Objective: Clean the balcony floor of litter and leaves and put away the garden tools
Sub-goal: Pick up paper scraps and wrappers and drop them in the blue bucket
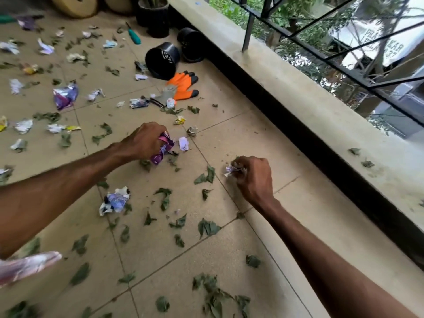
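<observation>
The left grip (pixel 144 141) curls round a crumpled purple wrapper (pixel 163 149) low over the floor (pixel 263 138). The right grip (pixel 253 177), nearer the ledge (pixel 309 106), pinches a small paper scrap (pixel 230 171). Green leaves (pixel 208 228) and torn litter (pixel 114 200) lie scattered over the tiles. Farther off, orange gloves (pixel 183 84) lie beside two tipped black pots (pixel 163 59), with a green-handled tool (pixel 134 36) near them. A black railing (pixel 249 31) stands on the ledge.

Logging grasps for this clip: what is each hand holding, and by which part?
The left hand grips a purple wrapper by its crumpled upper end; the right hand holds a paper scrap by one end, the rest poking out.
</observation>
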